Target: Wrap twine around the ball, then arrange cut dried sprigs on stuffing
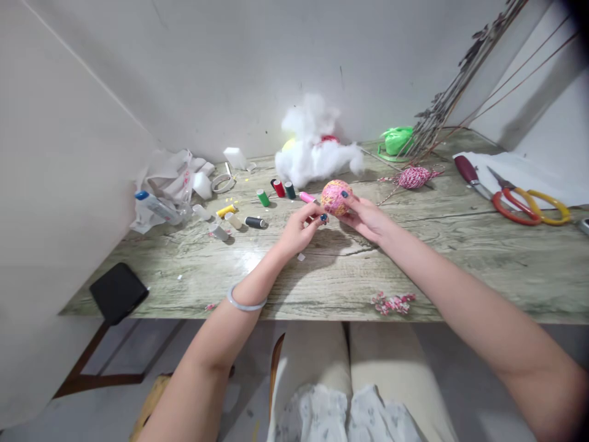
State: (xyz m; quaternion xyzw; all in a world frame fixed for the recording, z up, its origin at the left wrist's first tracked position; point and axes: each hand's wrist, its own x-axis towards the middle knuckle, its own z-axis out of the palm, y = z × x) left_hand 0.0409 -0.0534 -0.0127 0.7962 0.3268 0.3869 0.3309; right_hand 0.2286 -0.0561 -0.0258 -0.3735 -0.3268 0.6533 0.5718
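Observation:
My right hand grips a small round ball, wound or covered in pink and yellow, and holds it above the wooden table. My left hand is just left of the ball, thumb and fingertips pinched together close to its lower side. Whatever is in that pinch, if anything, is too small to make out. A pink thread spool lies behind my left fingers. White fluffy stuffing is heaped beyond the ball.
Thread spools are scattered left of my hands, near a roll of tape and a glue bottle. At the right lie a pink-white yarn bundle, scissors and green twine. A black phone-like object sits at the left edge.

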